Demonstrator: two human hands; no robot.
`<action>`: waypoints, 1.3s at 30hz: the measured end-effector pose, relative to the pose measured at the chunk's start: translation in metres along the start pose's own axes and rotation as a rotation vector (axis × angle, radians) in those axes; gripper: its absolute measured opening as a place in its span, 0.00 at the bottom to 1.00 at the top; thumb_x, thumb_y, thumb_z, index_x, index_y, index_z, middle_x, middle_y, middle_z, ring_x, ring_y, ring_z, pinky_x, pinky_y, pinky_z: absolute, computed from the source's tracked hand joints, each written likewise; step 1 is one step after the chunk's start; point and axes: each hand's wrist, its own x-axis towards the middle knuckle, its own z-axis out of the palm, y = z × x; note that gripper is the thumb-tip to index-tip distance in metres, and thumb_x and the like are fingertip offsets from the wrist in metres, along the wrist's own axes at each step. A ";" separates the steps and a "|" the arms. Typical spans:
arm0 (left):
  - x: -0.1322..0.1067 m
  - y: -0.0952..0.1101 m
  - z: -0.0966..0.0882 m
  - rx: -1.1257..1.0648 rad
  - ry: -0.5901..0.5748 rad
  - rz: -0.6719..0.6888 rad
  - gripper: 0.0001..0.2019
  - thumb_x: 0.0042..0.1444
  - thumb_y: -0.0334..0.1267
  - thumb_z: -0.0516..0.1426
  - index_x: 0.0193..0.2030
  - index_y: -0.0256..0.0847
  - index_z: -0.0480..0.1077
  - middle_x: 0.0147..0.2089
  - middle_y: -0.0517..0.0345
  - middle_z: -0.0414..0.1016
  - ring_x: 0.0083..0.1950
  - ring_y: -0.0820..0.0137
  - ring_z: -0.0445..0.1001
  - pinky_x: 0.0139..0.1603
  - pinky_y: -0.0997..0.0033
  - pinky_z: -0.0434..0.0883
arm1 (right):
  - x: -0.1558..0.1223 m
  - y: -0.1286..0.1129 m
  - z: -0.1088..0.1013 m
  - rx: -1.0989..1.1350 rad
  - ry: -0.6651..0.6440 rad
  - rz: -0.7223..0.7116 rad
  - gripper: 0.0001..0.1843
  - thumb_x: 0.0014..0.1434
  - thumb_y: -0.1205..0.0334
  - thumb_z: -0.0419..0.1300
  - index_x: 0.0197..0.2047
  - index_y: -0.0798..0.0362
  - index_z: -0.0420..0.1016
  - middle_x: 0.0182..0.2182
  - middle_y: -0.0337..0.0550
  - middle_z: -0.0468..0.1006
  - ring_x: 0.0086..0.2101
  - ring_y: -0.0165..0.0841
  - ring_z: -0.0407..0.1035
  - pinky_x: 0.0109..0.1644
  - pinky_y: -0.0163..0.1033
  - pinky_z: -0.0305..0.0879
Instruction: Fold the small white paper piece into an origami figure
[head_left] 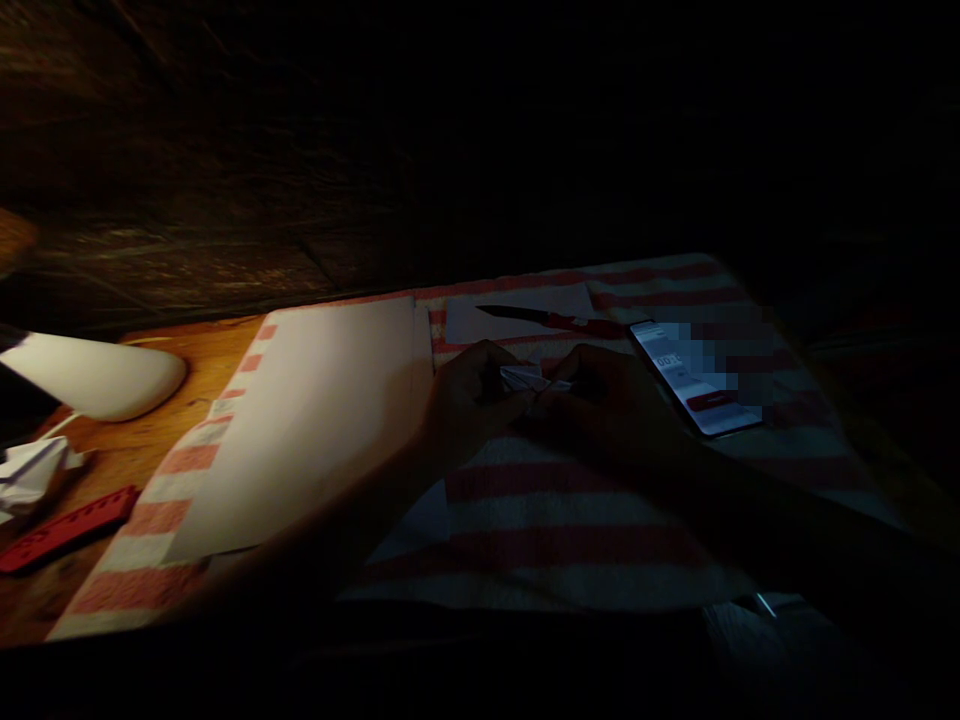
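Note:
The scene is very dim. My left hand (469,400) and my right hand (607,405) meet over a red and white striped cloth (570,520). Both pinch a small folded piece of white paper (525,378) between their fingertips. The paper sits just above the cloth, partly hidden by my fingers. A large white sheet (315,420) lies flat to the left of my left forearm.
A phone (694,375) with a lit screen lies right of my hands. A knife with a red handle (555,319) rests on a paper behind them. At left on the wooden table (195,360) are a white lamp head (97,375), crumpled paper (34,470) and a red ruler (67,525).

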 end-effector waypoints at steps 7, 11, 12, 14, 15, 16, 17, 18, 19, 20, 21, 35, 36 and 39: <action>-0.001 0.003 -0.001 0.027 -0.049 0.119 0.11 0.47 0.31 0.66 0.36 0.39 0.69 0.30 0.61 0.75 0.29 0.76 0.72 0.27 0.79 0.68 | -0.008 0.001 0.002 -0.178 0.046 -0.215 0.07 0.56 0.63 0.68 0.33 0.54 0.74 0.31 0.41 0.80 0.29 0.31 0.73 0.31 0.34 0.66; -0.003 0.005 -0.001 0.046 -0.083 0.167 0.10 0.49 0.28 0.65 0.37 0.38 0.70 0.34 0.59 0.76 0.33 0.75 0.74 0.32 0.77 0.70 | -0.010 0.002 0.000 -0.254 0.047 -0.370 0.07 0.58 0.63 0.67 0.35 0.54 0.73 0.33 0.42 0.80 0.29 0.31 0.73 0.30 0.34 0.66; -0.004 0.005 -0.001 0.047 -0.090 0.192 0.09 0.50 0.28 0.65 0.37 0.38 0.71 0.35 0.59 0.76 0.34 0.74 0.74 0.33 0.77 0.71 | -0.010 0.002 -0.001 -0.274 0.044 -0.413 0.07 0.58 0.63 0.67 0.35 0.54 0.73 0.33 0.42 0.80 0.30 0.31 0.73 0.30 0.34 0.66; -0.004 0.006 -0.002 0.064 -0.091 0.259 0.08 0.51 0.27 0.64 0.36 0.38 0.71 0.35 0.58 0.75 0.36 0.73 0.75 0.36 0.75 0.72 | -0.010 0.001 -0.002 -0.321 0.044 -0.490 0.06 0.58 0.65 0.66 0.36 0.54 0.72 0.34 0.44 0.80 0.30 0.32 0.74 0.31 0.35 0.66; -0.004 0.006 -0.003 0.081 -0.087 0.299 0.07 0.52 0.27 0.65 0.36 0.39 0.72 0.36 0.58 0.75 0.37 0.72 0.75 0.37 0.74 0.72 | -0.010 0.000 -0.003 -0.342 0.049 -0.524 0.05 0.57 0.66 0.65 0.35 0.55 0.72 0.34 0.44 0.80 0.31 0.32 0.74 0.32 0.35 0.66; -0.003 0.006 -0.003 0.098 -0.080 0.337 0.07 0.53 0.28 0.65 0.36 0.39 0.72 0.36 0.57 0.75 0.39 0.71 0.76 0.39 0.72 0.73 | -0.010 0.000 -0.003 -0.364 0.055 -0.556 0.05 0.57 0.67 0.65 0.35 0.55 0.72 0.34 0.45 0.79 0.31 0.32 0.74 0.32 0.36 0.66; -0.003 0.006 -0.004 0.114 -0.072 0.371 0.06 0.53 0.29 0.66 0.35 0.39 0.73 0.37 0.56 0.75 0.40 0.70 0.76 0.40 0.71 0.73 | -0.010 -0.001 -0.004 -0.382 0.065 -0.583 0.05 0.57 0.68 0.64 0.35 0.55 0.71 0.33 0.45 0.79 0.31 0.32 0.74 0.32 0.36 0.66; -0.002 0.007 -0.005 0.127 -0.068 0.396 0.06 0.53 0.30 0.67 0.35 0.39 0.74 0.37 0.56 0.76 0.40 0.69 0.76 0.41 0.69 0.73 | -0.010 -0.002 -0.004 -0.395 0.073 -0.606 0.05 0.57 0.68 0.64 0.35 0.55 0.71 0.33 0.46 0.79 0.31 0.32 0.74 0.33 0.36 0.66; -0.002 0.007 -0.006 0.140 -0.065 0.408 0.07 0.53 0.31 0.68 0.35 0.39 0.75 0.37 0.56 0.76 0.40 0.69 0.76 0.42 0.69 0.73 | -0.010 -0.002 -0.004 -0.402 0.080 -0.626 0.05 0.58 0.68 0.64 0.35 0.55 0.70 0.33 0.46 0.79 0.31 0.33 0.74 0.33 0.36 0.67; -0.002 0.007 -0.007 0.153 -0.061 0.413 0.07 0.52 0.32 0.69 0.35 0.39 0.75 0.37 0.56 0.76 0.40 0.69 0.76 0.42 0.68 0.73 | -0.010 -0.002 -0.004 -0.407 0.085 -0.643 0.05 0.58 0.67 0.64 0.35 0.55 0.70 0.32 0.46 0.79 0.32 0.33 0.74 0.33 0.36 0.67; -0.001 0.007 -0.008 0.170 -0.060 0.411 0.07 0.52 0.33 0.69 0.35 0.39 0.76 0.36 0.56 0.76 0.39 0.70 0.76 0.41 0.69 0.73 | -0.010 -0.003 -0.005 -0.414 0.090 -0.656 0.05 0.59 0.66 0.64 0.35 0.54 0.70 0.32 0.46 0.79 0.32 0.33 0.74 0.33 0.36 0.67; -0.002 0.016 -0.012 0.357 -0.117 0.447 0.05 0.57 0.40 0.67 0.36 0.42 0.80 0.36 0.55 0.78 0.39 0.68 0.77 0.40 0.67 0.74 | -0.013 -0.003 -0.008 -0.454 0.059 -0.666 0.08 0.61 0.60 0.65 0.36 0.50 0.69 0.35 0.45 0.79 0.34 0.34 0.73 0.34 0.38 0.66; -0.002 0.016 -0.012 0.366 -0.121 0.456 0.05 0.57 0.39 0.67 0.36 0.42 0.80 0.36 0.55 0.78 0.39 0.68 0.77 0.41 0.67 0.74 | -0.013 -0.004 -0.008 -0.452 0.061 -0.664 0.09 0.61 0.59 0.66 0.35 0.51 0.69 0.35 0.45 0.80 0.34 0.34 0.73 0.34 0.38 0.66; -0.002 0.016 -0.012 0.354 -0.123 0.481 0.04 0.56 0.38 0.67 0.36 0.41 0.80 0.36 0.55 0.78 0.40 0.69 0.77 0.41 0.68 0.74 | -0.013 -0.004 -0.008 -0.427 0.067 -0.634 0.11 0.60 0.56 0.67 0.35 0.51 0.70 0.34 0.46 0.80 0.33 0.34 0.74 0.34 0.38 0.67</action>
